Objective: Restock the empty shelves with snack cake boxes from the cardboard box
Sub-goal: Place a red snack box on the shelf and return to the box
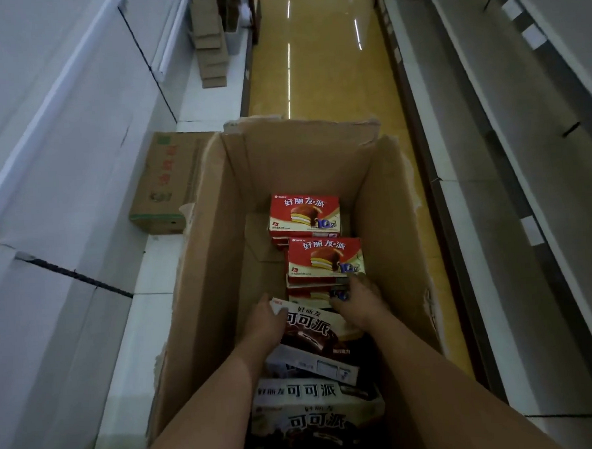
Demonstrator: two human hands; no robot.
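Observation:
A big open cardboard box (291, 169) stands on the aisle floor in front of me. Inside lie red snack cake boxes (323, 257) in small stacks at the far end, and dark brown-and-white cocoa pie boxes (314, 412) nearer me. Both my arms reach down into it. My left hand (264, 324) grips the left edge of a tilted cocoa pie box (308, 330). My right hand (358, 301) holds the same box's far right corner, fingers against the lower red boxes.
White empty shelves (80, 201) run along the left, grey empty shelves (523, 143) along the right. A closed brown carton (162, 183) sits on the left bottom shelf beside the big box. More stacked cartons (209, 40) stand farther down the yellow-floored aisle (314, 69).

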